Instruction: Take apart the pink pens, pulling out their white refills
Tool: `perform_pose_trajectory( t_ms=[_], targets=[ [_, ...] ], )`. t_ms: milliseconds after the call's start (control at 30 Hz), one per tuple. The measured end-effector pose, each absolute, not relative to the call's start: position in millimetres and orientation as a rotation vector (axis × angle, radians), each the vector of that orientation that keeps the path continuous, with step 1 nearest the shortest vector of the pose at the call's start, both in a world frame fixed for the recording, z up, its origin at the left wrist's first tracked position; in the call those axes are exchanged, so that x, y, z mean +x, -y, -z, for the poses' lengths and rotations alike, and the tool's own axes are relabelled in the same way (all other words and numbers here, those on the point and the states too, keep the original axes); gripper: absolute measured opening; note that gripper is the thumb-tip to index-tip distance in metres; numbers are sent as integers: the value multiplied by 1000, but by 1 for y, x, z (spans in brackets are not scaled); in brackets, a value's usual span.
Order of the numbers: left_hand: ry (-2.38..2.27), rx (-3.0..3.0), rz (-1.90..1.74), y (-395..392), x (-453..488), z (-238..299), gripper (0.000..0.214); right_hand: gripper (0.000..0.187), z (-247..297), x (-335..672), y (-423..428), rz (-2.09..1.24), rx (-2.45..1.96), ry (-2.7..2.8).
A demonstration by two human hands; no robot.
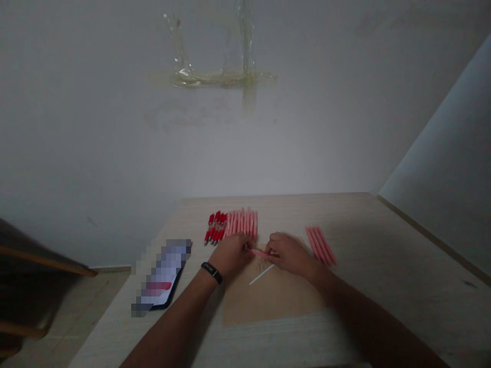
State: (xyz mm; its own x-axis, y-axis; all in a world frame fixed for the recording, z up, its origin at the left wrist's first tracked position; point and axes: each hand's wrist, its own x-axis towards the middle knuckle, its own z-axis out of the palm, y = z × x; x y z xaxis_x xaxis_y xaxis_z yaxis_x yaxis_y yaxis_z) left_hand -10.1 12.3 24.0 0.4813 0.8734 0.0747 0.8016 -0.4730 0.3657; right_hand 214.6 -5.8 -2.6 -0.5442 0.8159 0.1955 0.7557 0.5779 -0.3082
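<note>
Bare forearms (172, 317) reach over a flat brown sheet (272, 301). Left hand (232, 255) and right hand (290, 254) pinch 1 slim pink tube (259, 252).

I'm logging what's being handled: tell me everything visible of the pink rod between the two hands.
The pink rod is slim and straight, apparently plastic; blur hides finer detail. It spans the gap between the left hand and the right hand, sloping slightly down toward the right in the picture, over the brown sheet. Both hands hold it, covering its ends.
</note>
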Motion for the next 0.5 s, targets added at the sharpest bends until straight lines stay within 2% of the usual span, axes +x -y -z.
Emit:
perform_pose_trajectory(
  t_ms=[300, 500],
  targets=[
    [-1364, 2463, -424, -11, -6, -24, 10, 43, -1, 212, 8, -233, -1306, 2485],
    [-1281, 2492, -383, -9, -4, -21, 13, 46, 1, 211, 6, -271, -1317, 2477]
  ],
)
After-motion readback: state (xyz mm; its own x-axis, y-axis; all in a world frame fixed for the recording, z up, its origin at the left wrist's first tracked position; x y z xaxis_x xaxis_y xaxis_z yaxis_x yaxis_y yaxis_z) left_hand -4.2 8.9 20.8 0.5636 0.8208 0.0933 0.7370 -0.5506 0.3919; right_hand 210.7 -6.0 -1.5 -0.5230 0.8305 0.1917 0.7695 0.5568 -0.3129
